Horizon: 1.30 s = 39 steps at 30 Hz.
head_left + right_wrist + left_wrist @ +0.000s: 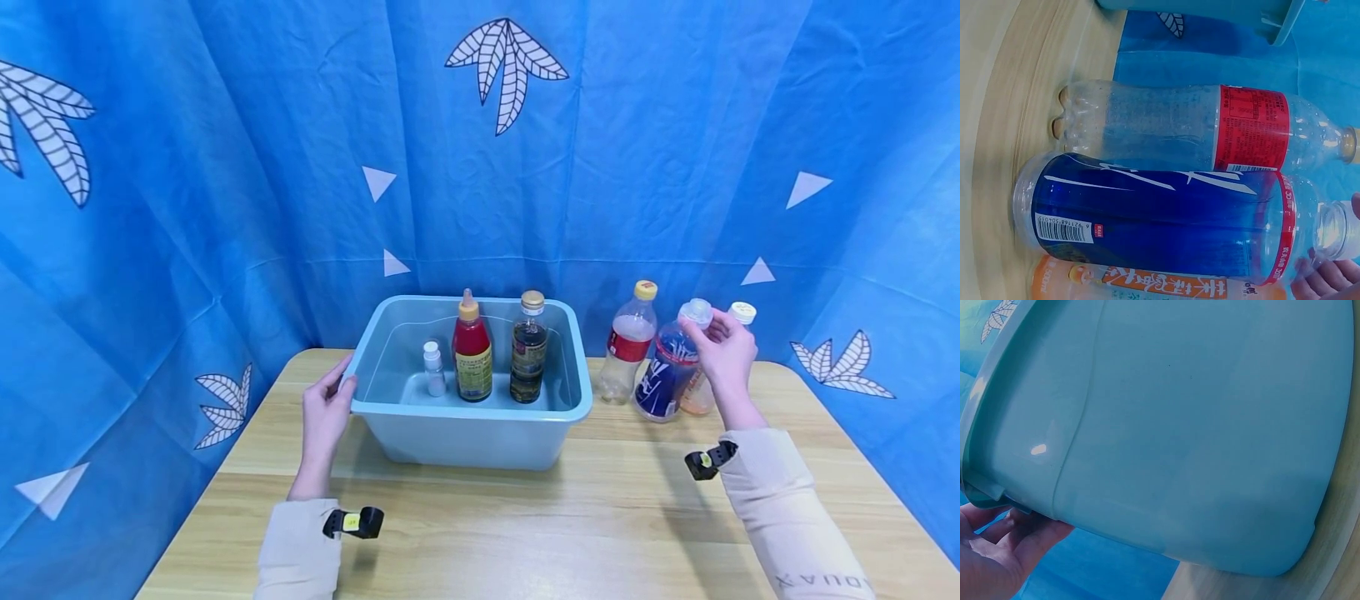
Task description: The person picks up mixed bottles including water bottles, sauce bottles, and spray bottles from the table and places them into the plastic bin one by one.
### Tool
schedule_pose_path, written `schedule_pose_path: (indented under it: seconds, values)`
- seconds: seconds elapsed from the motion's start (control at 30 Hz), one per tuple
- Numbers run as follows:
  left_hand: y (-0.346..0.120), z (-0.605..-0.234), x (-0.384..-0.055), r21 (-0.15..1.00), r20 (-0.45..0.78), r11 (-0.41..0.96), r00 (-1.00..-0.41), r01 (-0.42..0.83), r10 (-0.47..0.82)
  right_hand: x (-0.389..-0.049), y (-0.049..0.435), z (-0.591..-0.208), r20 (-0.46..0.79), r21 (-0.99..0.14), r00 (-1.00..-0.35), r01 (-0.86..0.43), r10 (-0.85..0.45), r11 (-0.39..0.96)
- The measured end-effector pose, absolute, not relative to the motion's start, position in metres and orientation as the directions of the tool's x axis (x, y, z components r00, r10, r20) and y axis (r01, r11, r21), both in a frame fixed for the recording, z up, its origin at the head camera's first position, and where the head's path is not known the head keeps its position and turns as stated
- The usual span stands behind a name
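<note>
- Right hand [726, 352] grip pinches the blue-labelled bottle [660, 385] up top, near the bench [487, 533]'s far right corner!
- Left hand [327, 410] grip holds the tub [465, 439], far edge.
- Danger: sideways tugging could topple close neighbours, red-labelled bottle [628, 346] or orange-labelled bottle [699, 397].

1. A blue cloth [660, 125] hangs behind the table [427, 500] and along its left and right sides, its folds running mostly downward, with a thin crease [675, 262] crossing the rear.
2. White leaf clusters [512, 83] outlined in black and pale triangles [378, 182] are printed on it (one leaf cluster sits high, near the middle).
3. The table has a light wood-grain top and rounded far corners.
4. A pale sheen of light [525, 542] lies on the tabletop's near middle.
</note>
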<state>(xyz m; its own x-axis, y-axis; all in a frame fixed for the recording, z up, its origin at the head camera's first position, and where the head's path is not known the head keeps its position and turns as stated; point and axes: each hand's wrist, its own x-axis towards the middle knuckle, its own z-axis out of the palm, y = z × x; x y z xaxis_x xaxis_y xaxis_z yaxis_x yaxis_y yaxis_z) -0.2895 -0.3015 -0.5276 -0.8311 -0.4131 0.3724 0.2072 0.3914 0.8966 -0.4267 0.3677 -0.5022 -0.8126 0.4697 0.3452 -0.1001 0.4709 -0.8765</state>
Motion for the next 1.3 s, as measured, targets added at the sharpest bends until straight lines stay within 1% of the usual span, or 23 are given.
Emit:
schedule_pose_path:
  seconds: [0.07, 0.1, 0.17, 0.2, 0.27, 0.3, 0.33, 0.37, 0.4, 0.43, 0.5, 0.53, 0.6, 0.63, 0.67, 0.7, 0.73, 0.8, 0.87, 0.93, 0.97, 1.07, 1.3]
  values:
    - [-0.301, -0.528, -0.289, 0.896, 0.375, 0.39, -0.828, 0.211, -0.416, -0.421, 0.366, -0.499, 0.354, -0.874, -0.812, -0.112, 0.463, 0.472]
    - [-0.301, -0.527, -0.289, 0.896, 0.376, 0.392, -0.828, 0.209, -0.416, -0.408, 0.358, -0.486, 0.341, -0.893, -0.826, -0.136, 0.449, 0.429]
    - [-0.301, -0.527, -0.289, 0.897, 0.374, 0.391, -0.829, 0.208, -0.416, -0.39, 0.347, -0.469, 0.32, -0.925, -0.829, -0.17, 0.458, 0.339]
    - [-0.301, -0.526, -0.289, 0.897, 0.373, 0.39, -0.829, 0.208, -0.416, -0.375, 0.336, -0.453, 0.311, -0.938, -0.844, -0.2, 0.437, 0.282]
    - [-0.3, -0.526, -0.289, 0.898, 0.371, 0.388, -0.83, 0.207, -0.416, -0.354, 0.323, -0.431, 0.291, -0.948, -0.86, -0.201, 0.419, 0.245]
    - [-0.301, -0.526, -0.289, 0.898, 0.37, 0.388, -0.83, 0.206, -0.417, -0.346, 0.318, -0.423, 0.282, -0.956, -0.864, -0.216, 0.418, 0.197]
    - [-0.301, -0.526, -0.289, 0.899, 0.369, 0.388, -0.83, 0.204, -0.418, -0.347, 0.32, -0.427, 0.283, -0.954, -0.854, -0.205, 0.437, 0.219]
    - [-0.301, -0.526, -0.288, 0.899, 0.368, 0.388, -0.83, 0.203, -0.419, -0.343, 0.317, -0.423, 0.289, -0.951, -0.86, -0.207, 0.421, 0.229]
    - [-0.301, -0.526, -0.288, 0.9, 0.366, 0.388, -0.831, 0.2, -0.419, -0.341, 0.317, -0.421, 0.283, -0.947, -0.864, -0.182, 0.417, 0.266]
    - [-0.301, -0.526, -0.288, 0.899, 0.364, 0.39, -0.831, 0.197, -0.42, -0.346, 0.321, -0.427, 0.278, -0.944, -0.854, -0.159, 0.44, 0.289]
    - [-0.301, -0.526, -0.288, 0.9, 0.359, 0.392, -0.834, 0.19, -0.42, -0.35, 0.325, -0.434, 0.264, -0.949, -0.852, -0.145, 0.453, 0.28]
    - [-0.301, -0.526, -0.288, 0.901, 0.356, 0.392, -0.835, 0.187, -0.421, -0.35, 0.327, -0.435, 0.267, -0.945, -0.859, -0.143, 0.438, 0.294]
    - [-0.302, -0.526, -0.288, 0.903, 0.35, 0.39, -0.836, 0.181, -0.423, -0.35, 0.329, -0.439, 0.275, -0.943, -0.863, -0.156, 0.425, 0.294]
    - [-0.302, -0.526, -0.288, 0.903, 0.347, 0.391, -0.836, 0.176, -0.424, -0.348, 0.329, -0.438, 0.29, -0.945, -0.864, -0.192, 0.411, 0.263]
    - [-0.302, -0.526, -0.288, 0.904, 0.344, 0.39, -0.838, 0.173, -0.425, -0.343, 0.327, -0.434, 0.298, -0.94, -0.872, -0.199, 0.387, 0.277]
    - [-0.301, -0.526, -0.288, 0.905, 0.342, 0.391, -0.837, 0.17, -0.426, -0.338, 0.324, -0.43, 0.316, -0.939, -0.874, -0.232, 0.37, 0.252]
    - [-0.301, -0.526, -0.288, 0.905, 0.34, 0.39, -0.838, 0.168, -0.427, -0.328, 0.318, -0.42, 0.326, -0.931, -0.877, -0.234, 0.354, 0.278]
    - [-0.301, -0.526, -0.288, 0.904, 0.341, 0.394, -0.836, 0.166, -0.429, -0.302, 0.297, -0.393, 0.324, -0.918, -0.881, -0.206, 0.344, 0.339]
    - [-0.3, -0.525, -0.287, 0.902, 0.347, 0.395, -0.834, 0.173, -0.429, -0.278, 0.277, -0.367, 0.308, -0.895, -0.887, -0.148, 0.344, 0.42]
    - [-0.3, -0.525, -0.288, 0.9, 0.356, 0.395, -0.829, 0.182, -0.431, -0.259, 0.261, -0.346, 0.284, -0.87, -0.896, -0.092, 0.341, 0.484]
    - [-0.3, -0.524, -0.288, 0.9, 0.36, 0.395, -0.828, 0.186, -0.43, -0.253, 0.256, -0.34, 0.279, -0.866, -0.899, -0.083, 0.338, 0.494]
    - [-0.3, -0.524, -0.288, 0.9, 0.36, 0.394, -0.828, 0.186, -0.43, -0.248, 0.254, -0.337, 0.283, -0.852, -0.907, -0.089, 0.312, 0.515]
    - [-0.299, -0.522, -0.288, 0.9, 0.362, 0.391, -0.831, 0.193, -0.423, -0.24, 0.249, -0.331, 0.328, -0.838, -0.913, -0.163, 0.242, 0.521]
